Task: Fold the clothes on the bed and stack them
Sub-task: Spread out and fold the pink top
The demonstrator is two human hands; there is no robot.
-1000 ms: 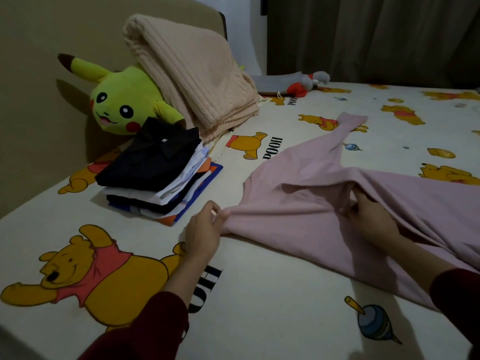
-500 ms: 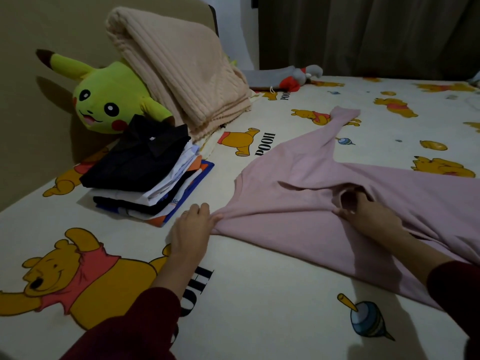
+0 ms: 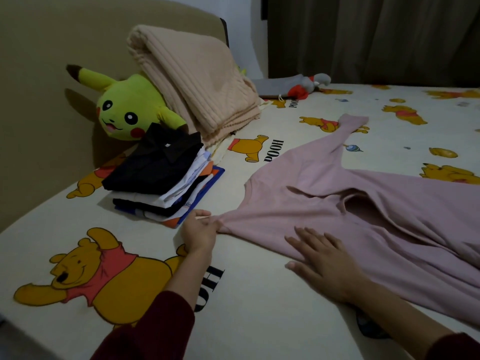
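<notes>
On bed: left hand (image 3: pixel 200 233) pinches pink shirt (image 3: pixel 363 203) sleeve; right hand (image 3: pixel 326 263) flat, fingers spread, on hem.

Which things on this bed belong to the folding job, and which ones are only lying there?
Part of the job:
- pink garment, spread on the bed
- stack of folded clothes
- left hand, pinching the garment's edge
- right hand, flat on the garment

Just lying about:
- yellow plush toy
- beige folded blanket
- grey and red soft toy
</notes>
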